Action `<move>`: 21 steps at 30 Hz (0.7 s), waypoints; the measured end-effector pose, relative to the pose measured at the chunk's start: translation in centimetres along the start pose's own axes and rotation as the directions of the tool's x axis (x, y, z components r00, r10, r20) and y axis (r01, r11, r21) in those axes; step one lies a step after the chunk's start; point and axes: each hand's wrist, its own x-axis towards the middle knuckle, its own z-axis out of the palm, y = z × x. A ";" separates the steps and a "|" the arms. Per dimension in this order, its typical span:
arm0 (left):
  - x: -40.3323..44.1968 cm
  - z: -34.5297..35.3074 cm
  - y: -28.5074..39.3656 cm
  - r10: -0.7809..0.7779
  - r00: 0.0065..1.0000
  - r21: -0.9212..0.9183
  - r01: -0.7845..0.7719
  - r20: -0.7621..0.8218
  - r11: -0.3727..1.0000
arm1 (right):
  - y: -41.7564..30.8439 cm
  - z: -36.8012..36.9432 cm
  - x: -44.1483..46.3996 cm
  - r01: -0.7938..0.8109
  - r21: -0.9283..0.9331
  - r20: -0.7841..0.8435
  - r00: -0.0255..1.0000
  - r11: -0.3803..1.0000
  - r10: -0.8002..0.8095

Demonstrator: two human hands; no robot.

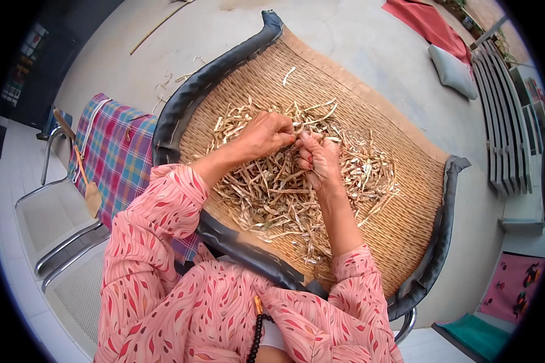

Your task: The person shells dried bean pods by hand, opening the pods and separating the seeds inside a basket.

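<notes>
one garment [200, 317], pink, printed with slender leaf-like drops in red and darker tones; left sleeve [157, 202], at eight o'clock, loose, gathered in folds; right sleeve [358, 277], at five o'clock, matching print; one necklace [257, 339], at six o'clock, black beads, orange-gold piece at upper end; right hand [321, 160], reddish nails.

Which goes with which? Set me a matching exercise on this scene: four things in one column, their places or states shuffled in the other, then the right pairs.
Things
1. Dried pods
2. Left hand and right hand
3. Pale cushion
4. Wooden paddle

Places and states
A. Beside the red cloth, off to the right
B. In front of the plaid cloth, on the left
C. Heaped on the woven tray
D. Close together over the heap, fingers bent

Right pairs: 1-C, 2-D, 3-A, 4-B
</notes>
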 end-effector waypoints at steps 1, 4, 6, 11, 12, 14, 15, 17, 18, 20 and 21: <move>-0.1 0.1 0.3 0.019 1.000 -0.026 -0.020 -0.013 0.999 | -0.2 0.3 -0.2 0.025 -0.026 0.015 1.000 0.999 -0.024; -0.6 -0.2 1.2 0.031 0.999 -0.068 -0.032 -0.025 0.997 | -0.3 0.5 -0.5 0.107 -0.105 0.077 0.992 0.989 -0.099; -0.8 -0.3 1.4 0.036 0.999 -0.117 -0.038 -0.021 0.992 | -0.1 0.1 -0.6 0.179 -0.154 0.139 0.978 0.972 -0.158; -1.1 -0.5 1.2 0.019 1.000 -0.220 -0.021 -0.012 0.975 | 0.1 0.5 -1.0 0.300 -0.290 0.180 0.950 0.909 -0.256; -1.1 -0.5 1.1 0.019 1.000 -0.261 -0.020 -0.008 0.965 | 0.2 0.6 -1.1 0.317 -0.320 0.187 0.945 0.893 -0.268; -1.2 -0.8 1.1 -0.006 0.999 -0.323 0.020 0.044 0.946 | -0.1 0.5 -1.2 0.302 -0.287 0.231 0.943 0.909 -0.241; -1.3 -0.9 1.1 -0.017 0.997 -0.352 0.041 0.070 0.935 | -0.2 0.4 -1.2 0.295 -0.271 0.253 0.940 0.916 -0.228; -1.2 -1.2 0.8 -0.092 0.979 -0.537 0.177 0.181 0.825 | -0.5 0.6 -1.6 0.316 -0.315 0.250 0.937 0.895 -0.242; -1.2 -1.3 0.7 -0.119 0.963 -0.614 0.247 0.242 0.750 | -0.6 0.7 -1.7 0.324 -0.337 0.248 0.936 0.884 -0.249; -1.1 -1.5 0.7 -0.120 0.959 -0.582 0.252 0.256 0.773 | -0.8 0.0 -1.3 0.308 -0.337 0.294 0.932 0.890 -0.211; -1.0 -1.7 0.8 -0.120 0.957 -0.565 0.254 0.263 0.785 | -1.1 -0.3 -1.1 0.300 -0.338 0.317 0.929 0.892 -0.192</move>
